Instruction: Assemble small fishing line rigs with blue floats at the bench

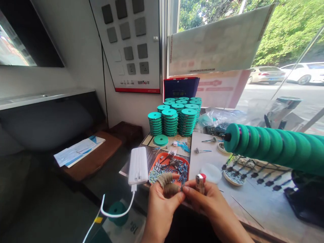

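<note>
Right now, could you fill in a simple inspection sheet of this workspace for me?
Surface: worktable, its right part under a pale board.
Job's things: orange tray of small metal parts; stacked green spools behind.
Clutter: clear plastic bag near the window; small dish of parts.
Hands: left hand, wearing tan finger wraps, and right hand pinch a small dark part, too small to identify; lighter-like item at the right hand.
Cables: white cable plugged into a white power bank, looping downward.
Surroundings: wall display of switches and sockets; parked cars outside.
</note>
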`<state>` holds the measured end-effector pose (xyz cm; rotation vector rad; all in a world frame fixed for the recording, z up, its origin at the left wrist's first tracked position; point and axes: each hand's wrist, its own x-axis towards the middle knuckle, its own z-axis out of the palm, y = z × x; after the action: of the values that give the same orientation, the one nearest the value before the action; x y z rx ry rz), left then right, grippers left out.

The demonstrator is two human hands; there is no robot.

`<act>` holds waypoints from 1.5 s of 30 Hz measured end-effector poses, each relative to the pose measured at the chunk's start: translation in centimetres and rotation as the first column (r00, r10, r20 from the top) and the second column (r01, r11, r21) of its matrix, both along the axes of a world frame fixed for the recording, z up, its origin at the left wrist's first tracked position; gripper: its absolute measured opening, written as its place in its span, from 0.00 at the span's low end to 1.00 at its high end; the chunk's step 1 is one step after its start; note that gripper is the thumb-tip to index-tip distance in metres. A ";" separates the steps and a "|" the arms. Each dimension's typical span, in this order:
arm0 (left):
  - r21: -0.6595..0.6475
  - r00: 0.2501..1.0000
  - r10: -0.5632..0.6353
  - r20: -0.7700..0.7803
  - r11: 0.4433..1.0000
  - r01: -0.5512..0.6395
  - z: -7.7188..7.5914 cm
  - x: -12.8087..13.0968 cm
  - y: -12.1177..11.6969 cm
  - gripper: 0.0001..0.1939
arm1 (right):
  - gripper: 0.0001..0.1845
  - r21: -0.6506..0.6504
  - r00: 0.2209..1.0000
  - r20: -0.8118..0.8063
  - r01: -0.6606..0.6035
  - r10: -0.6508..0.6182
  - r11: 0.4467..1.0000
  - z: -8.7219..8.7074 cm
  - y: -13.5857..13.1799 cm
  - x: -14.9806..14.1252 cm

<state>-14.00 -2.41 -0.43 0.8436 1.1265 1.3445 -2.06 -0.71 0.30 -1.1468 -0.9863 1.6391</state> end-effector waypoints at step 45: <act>0.063 0.997 0.039 -0.069 0.997 -0.035 -0.7 0.1 0.3 0.16 | 0.21 -0.034 0.970 -0.240 -0.049 0.039 0.998 -3.1 0.2 -0.5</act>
<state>-13.86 -2.12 -1.09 0.9250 1.1655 1.3955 -2.55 -0.47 -2.77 -0.9322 -0.8320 1.7917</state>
